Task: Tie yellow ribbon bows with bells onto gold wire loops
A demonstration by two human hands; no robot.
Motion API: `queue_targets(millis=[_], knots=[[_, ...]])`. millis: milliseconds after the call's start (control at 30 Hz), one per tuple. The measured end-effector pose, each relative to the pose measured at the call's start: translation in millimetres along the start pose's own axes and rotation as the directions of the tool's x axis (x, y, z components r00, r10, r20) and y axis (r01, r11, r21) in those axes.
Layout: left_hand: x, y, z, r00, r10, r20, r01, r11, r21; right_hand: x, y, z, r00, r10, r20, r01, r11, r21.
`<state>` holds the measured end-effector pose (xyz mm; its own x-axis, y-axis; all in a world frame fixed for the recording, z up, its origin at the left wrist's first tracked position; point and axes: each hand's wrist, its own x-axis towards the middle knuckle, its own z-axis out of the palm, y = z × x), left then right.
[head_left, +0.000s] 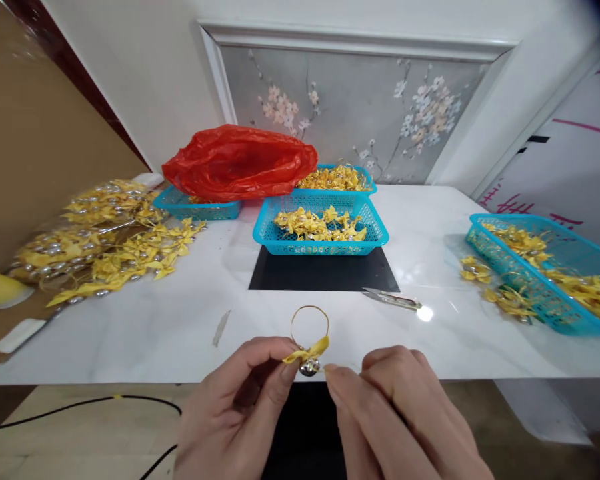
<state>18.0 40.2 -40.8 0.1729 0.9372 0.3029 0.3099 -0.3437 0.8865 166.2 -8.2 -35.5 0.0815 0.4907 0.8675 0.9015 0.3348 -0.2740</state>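
My left hand [240,407] pinches a small ornament [307,357]: a yellow ribbon bow with a silver bell under it and a gold cord loop standing above. My right hand [405,413] has its fingertips right beside the bell, at the bow's right end; whether they grip it I cannot tell. Both hands hover at the near edge of the white marble table [180,327].
A blue basket [375,233] of finished bows stands on a black mat [325,270]. Small snips [393,300] lie to the right of the mat. Another blue basket [545,303] sits far right. A bow pile [110,253] lies left, a red bag [240,163] behind.
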Motion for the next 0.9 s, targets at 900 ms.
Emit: queue_targets(millis=[900], knots=[[-3.9, -4.9, 0.6, 0.975, 0.220, 0.016, -0.220, 0.973, 0.071, -5.2, 0.0, 2.2, 0.999, 0.046, 0.021, -0.047, 0.999, 0.027]])
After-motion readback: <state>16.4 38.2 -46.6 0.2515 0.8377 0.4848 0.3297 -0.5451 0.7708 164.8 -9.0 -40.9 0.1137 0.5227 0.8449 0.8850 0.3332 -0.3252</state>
